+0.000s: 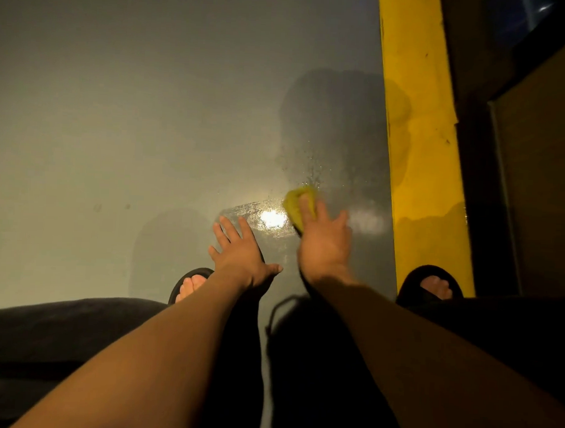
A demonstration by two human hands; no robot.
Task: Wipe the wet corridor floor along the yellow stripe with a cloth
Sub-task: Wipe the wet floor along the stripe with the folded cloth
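A yellow cloth lies on the grey corridor floor, just left of the yellow stripe. My right hand presses flat on the cloth with straight, spread fingers, covering its near part. My left hand rests flat on the floor to the left, fingers spread, holding nothing. A dark wet patch with droplets stretches ahead of the cloth up to the stripe. A bright light glare reflects off the wet floor between my hands.
My feet in black sandals stand on the floor, the left foot near my left wrist and the right foot on the stripe's near end. A dark wall or door runs along the right of the stripe.
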